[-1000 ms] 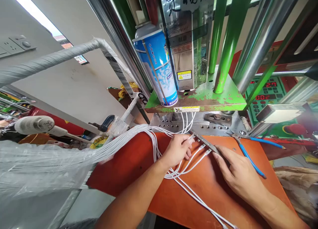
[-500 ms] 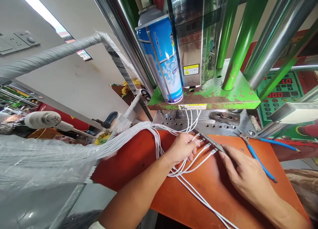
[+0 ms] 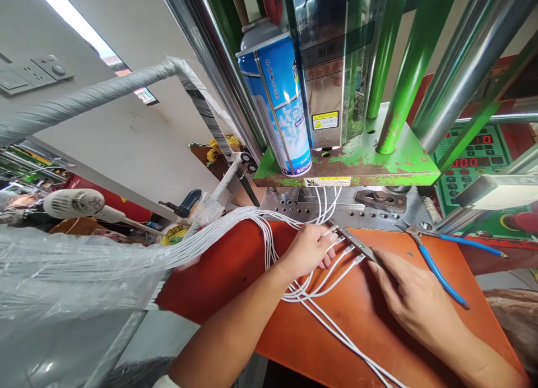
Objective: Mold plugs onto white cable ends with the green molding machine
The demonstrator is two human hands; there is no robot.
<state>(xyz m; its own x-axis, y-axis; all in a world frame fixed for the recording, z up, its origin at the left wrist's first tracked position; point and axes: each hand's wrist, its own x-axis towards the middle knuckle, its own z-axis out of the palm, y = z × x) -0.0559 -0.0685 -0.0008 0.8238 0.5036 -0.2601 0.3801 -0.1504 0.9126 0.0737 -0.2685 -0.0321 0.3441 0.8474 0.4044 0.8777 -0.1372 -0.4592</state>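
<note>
My right hand (image 3: 414,290) grips the near end of a narrow metal bar (image 3: 355,241) between thumb and fingers, over the orange work surface (image 3: 378,332). At the bar's far end, my left hand (image 3: 309,248) is closed, its fingers pinching the end of a white cable (image 3: 330,231). Several white cables run under and past the left hand. Two of them end in small connectors (image 3: 358,259) beside the bar's left edge; whether these touch the bar I cannot tell. The left fingertips partly hide the cable end they hold.
A green press plate (image 3: 403,161) overhangs the back, carrying a blue spray can (image 3: 279,102). Blue-handled pliers (image 3: 432,259) lie at the right. A thick bundle of white cables (image 3: 218,231) comes in from the left, partly in clear plastic (image 3: 75,276). A control panel (image 3: 471,152) stands behind right.
The cable connectors nearest my right hand have shifted slightly left, away from the bar's edge. Both hands keep nearly the same place and grip. The view has shifted a little.
</note>
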